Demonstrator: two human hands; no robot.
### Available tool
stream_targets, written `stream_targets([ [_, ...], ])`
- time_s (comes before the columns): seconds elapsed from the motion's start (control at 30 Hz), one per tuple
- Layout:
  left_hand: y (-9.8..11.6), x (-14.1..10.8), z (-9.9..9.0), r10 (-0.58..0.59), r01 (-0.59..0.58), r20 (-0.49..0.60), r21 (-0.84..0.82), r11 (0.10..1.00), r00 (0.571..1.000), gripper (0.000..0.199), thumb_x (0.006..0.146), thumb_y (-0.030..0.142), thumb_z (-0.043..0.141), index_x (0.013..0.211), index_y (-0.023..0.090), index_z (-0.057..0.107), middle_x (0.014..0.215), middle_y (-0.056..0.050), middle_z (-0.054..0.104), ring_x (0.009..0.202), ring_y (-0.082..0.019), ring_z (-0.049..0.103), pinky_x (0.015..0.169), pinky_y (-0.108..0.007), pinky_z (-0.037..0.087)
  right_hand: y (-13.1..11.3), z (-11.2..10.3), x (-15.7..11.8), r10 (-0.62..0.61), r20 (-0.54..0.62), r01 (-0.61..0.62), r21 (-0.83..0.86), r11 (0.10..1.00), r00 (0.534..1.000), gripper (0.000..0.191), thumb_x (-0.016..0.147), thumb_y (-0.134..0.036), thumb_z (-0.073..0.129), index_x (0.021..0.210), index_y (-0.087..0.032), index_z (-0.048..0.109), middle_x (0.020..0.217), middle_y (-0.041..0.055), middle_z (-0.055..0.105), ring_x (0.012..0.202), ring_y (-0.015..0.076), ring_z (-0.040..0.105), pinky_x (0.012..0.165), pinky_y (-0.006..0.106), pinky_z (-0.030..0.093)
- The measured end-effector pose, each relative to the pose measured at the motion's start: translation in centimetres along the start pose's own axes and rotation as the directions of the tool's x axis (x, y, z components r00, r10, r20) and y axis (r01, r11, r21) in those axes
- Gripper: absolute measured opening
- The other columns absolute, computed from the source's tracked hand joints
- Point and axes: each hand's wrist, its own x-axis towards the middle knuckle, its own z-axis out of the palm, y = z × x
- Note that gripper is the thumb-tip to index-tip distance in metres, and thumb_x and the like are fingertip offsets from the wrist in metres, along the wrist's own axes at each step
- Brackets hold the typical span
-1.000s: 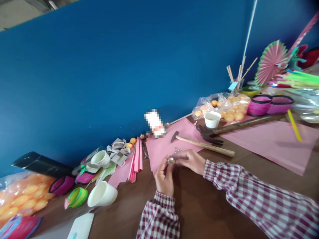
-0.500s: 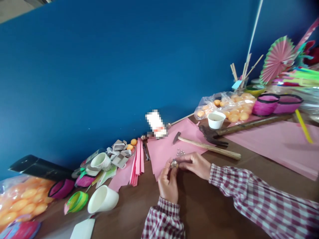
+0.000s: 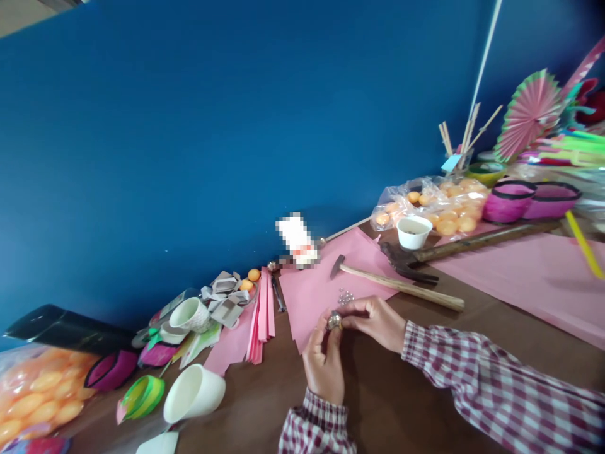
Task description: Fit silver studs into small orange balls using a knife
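My left hand (image 3: 325,362) pinches a small, shiny round bead-covered ball (image 3: 334,320) between thumb and fingers, over the edge of the pink paper. From the right, my right hand (image 3: 374,321) has its thumb and index finger pressed together at the ball's side. Anything tiny between those fingertips is too small to make out. Just beyond the ball, several small clear beads (image 3: 346,296) lie loose on the pink paper (image 3: 307,296). A small hammer (image 3: 401,285) with a wooden handle rests behind my right hand, its head on the paper.
A larger claw hammer (image 3: 466,244) lies farther right beside a white cup (image 3: 413,233). Bags of orange balls (image 3: 456,208) stand at back right and far left. Left of my hands are a white cup (image 3: 196,394), pink paper strips (image 3: 261,321) and grey pieces (image 3: 227,309). A blue wall (image 3: 227,126) borders the table.
Both hands and the ball sit slightly lower and farther right in the picture, as the whole view has shifted a little. The ball stays between my hands.
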Motion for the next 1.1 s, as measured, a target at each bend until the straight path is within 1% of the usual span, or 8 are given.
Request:
stream_targets([
  [0.2, -0.4, 0.0, 0.4, -0.135, 0.146, 0.056, -0.359, 0.922, 0.989, 0.042, 0.071, 0.031, 0.060, 0.111, 0.019, 0.055, 0.121, -0.009, 0.052, 0.108, -0.024, 0.051, 0.086, -0.036, 0.047, -0.2, 0.0, -0.1, -0.049, -0.032, 0.049, 0.001, 0.999, 0.998, 0.032, 0.069, -0.036, 0.061, 0.094, -0.016, 0.065, 0.091, 0.0059, 0.067, 0.090, 0.0210, 0.059, 0.083, 0.035, 0.046],
  [0.5, -0.2, 0.1, 0.3, -0.104, 0.111, 0.040, -0.291, 0.950, 0.994, 0.047, 0.068, 0.031, 0.064, 0.111, 0.017, 0.054, 0.114, -0.011, 0.058, 0.104, -0.023, 0.054, 0.087, -0.036, 0.046, -0.2, 0.3, -0.3, -0.114, -0.021, 0.114, 0.012, 0.993, 0.993, 0.030, 0.070, -0.038, 0.061, 0.090, -0.017, 0.064, 0.088, 0.0044, 0.066, 0.085, 0.0190, 0.059, 0.079, 0.032, 0.047],
  [0.73, -0.6, 0.3, 0.2, -0.089, 0.102, 0.053, -0.372, 0.922, 0.995, 0.042, 0.070, 0.028, 0.062, 0.109, 0.016, 0.053, 0.103, -0.010, 0.062, 0.095, -0.021, 0.058, 0.082, -0.036, 0.049, -0.7, 0.9, -0.8, -0.192, -0.003, 0.191, -0.062, 0.980, 0.981, 0.025, 0.074, -0.034, 0.057, 0.091, -0.017, 0.063, 0.087, 0.0043, 0.065, 0.082, 0.0172, 0.059, 0.075, 0.029, 0.048],
  [0.83, -0.3, 0.3, 0.3, -0.106, 0.123, 0.062, -0.425, 0.897, 0.992, 0.043, 0.069, 0.028, 0.063, 0.108, 0.015, 0.052, 0.099, -0.010, 0.063, 0.092, -0.021, 0.060, 0.080, -0.036, 0.049, -1.0, 0.6, -0.9, -0.262, 0.005, 0.259, -0.189, 0.947, 0.965, 0.021, 0.077, -0.032, 0.053, 0.091, -0.018, 0.062, 0.087, 0.0040, 0.064, 0.080, 0.0158, 0.059, 0.073, 0.028, 0.048],
  [0.9, 0.0, 0.3, 0.4, -0.143, 0.159, 0.071, -0.451, 0.878, 0.987, 0.041, 0.069, 0.028, 0.063, 0.106, 0.015, 0.053, 0.098, -0.010, 0.063, 0.089, -0.020, 0.061, 0.080, -0.036, 0.049, -1.5, -0.2, -0.8, -0.326, -0.011, 0.296, -0.394, 0.870, 0.945, 0.022, 0.080, -0.031, 0.048, 0.093, -0.019, 0.061, 0.089, 0.0043, 0.064, 0.082, 0.0158, 0.058, 0.075, 0.028, 0.046],
  [0.97, 0.3, 0.3, 0.4, -0.161, 0.175, 0.071, -0.461, 0.870, 0.984, 0.040, 0.069, 0.029, 0.063, 0.105, 0.016, 0.053, 0.098, -0.009, 0.063, 0.088, -0.019, 0.062, 0.082, -0.035, 0.048, -2.0, -1.4, -0.7, -0.401, -0.040, 0.280, -0.650, 0.706, 0.915, 0.024, 0.083, -0.029, 0.043, 0.097, -0.020, 0.059, 0.096, 0.0053, 0.062, 0.089, 0.0171, 0.055, 0.080, 0.030, 0.043],
  [1.03, 0.7, 0.4, 0.2, -0.127, 0.131, 0.041, -0.444, 0.886, 0.991, 0.044, 0.067, 0.028, 0.065, 0.106, 0.016, 0.051, 0.098, -0.008, 0.062, 0.087, -0.018, 0.062, 0.083, -0.034, 0.047, -2.4, -2.8, -0.5, -0.425, -0.057, 0.179, -0.851, 0.493, 0.903, 0.028, 0.084, -0.022, 0.039, 0.108, -0.021, 0.053, 0.108, 0.0062, 0.057, 0.098, 0.0191, 0.049, 0.085, 0.033, 0.038],
  [1.1, 0.9, 0.6, -0.1, -0.060, 0.053, -0.007, -0.382, 0.923, 0.998, 0.051, 0.062, 0.026, 0.068, 0.109, 0.015, 0.049, 0.100, -0.010, 0.061, 0.087, -0.019, 0.062, 0.084, -0.034, 0.046, -2.4, -4.0, -0.2, -0.372, -0.116, 0.004, -0.952, 0.308, 0.921, 0.033, 0.083, -0.013, 0.035, 0.111, -0.019, 0.051, 0.100, 0.0083, 0.059, 0.091, 0.0188, 0.050, 0.082, 0.032, 0.038],
])
